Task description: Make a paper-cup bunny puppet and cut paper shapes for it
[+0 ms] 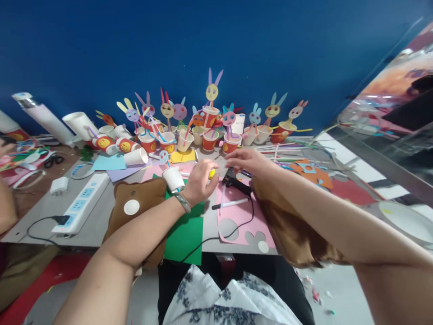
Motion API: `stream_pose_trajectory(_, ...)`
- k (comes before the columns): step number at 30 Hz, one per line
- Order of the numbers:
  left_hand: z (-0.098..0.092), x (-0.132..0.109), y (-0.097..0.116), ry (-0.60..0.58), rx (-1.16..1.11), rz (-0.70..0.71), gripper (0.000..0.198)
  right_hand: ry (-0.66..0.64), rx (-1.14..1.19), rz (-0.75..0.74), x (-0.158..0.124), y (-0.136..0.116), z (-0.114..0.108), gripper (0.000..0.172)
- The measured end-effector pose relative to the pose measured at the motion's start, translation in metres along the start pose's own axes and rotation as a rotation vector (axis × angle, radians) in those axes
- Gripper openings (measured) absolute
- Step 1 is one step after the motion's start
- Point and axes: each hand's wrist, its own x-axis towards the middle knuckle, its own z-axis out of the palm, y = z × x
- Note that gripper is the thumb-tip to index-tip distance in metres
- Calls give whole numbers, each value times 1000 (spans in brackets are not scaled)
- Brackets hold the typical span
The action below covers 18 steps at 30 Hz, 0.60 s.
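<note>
My left hand is curled around a small yellow object over the middle of the table, beside a white paper cup with a straw figure. My right hand reaches forward with fingers spread, palm down, holding nothing, just above a black glue gun. A marker pen lies on a pink paper sheet below it. A green sheet lies under my left wrist.
Rows of paper cups with rabbit-eared paper faces on straws stand at the table's back. A white power strip, a brown plush cushion, loose straws and orange paper scraps lie around. Another person's arm shows at the left edge.
</note>
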Motion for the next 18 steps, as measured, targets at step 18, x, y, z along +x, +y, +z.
stream_pose_trajectory(18, 8, -7, 1, -231, 88, 38, 11, 672, -814, 308, -98, 43, -223, 7)
